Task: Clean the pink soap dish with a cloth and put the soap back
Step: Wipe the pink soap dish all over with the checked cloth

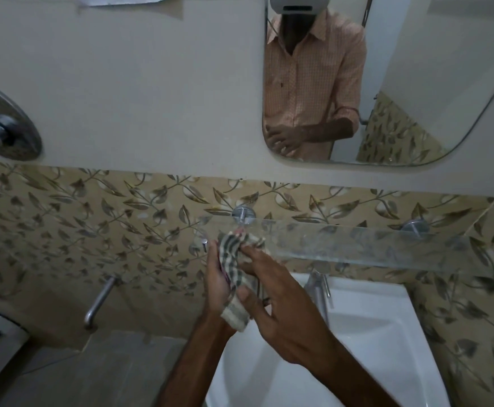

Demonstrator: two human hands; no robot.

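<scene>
Both hands up over the white ceramic basin (pixel 372 342), just under the near edge of the clear glass shelf (pixel 357 245). Left hand (pixel 217 282) cupped around a striped beige-and-grey cloth (pixel 235 259), with a thin sliver of pink soap dish (pixel 224 274) peeking out along the palm, mostly wrapped up. Right hand (pixel 272 298) pressing into the cloth, thumb on the lower fold, fingers spread over the top. Cloth's upper end almost touching the chrome shelf bracket (pixel 243 214). Chrome tap (pixel 317 289) just right of the hands. Plenty of open room over the basin on the near side, tighter up by the shelf. No soap anywhere in sight.
</scene>
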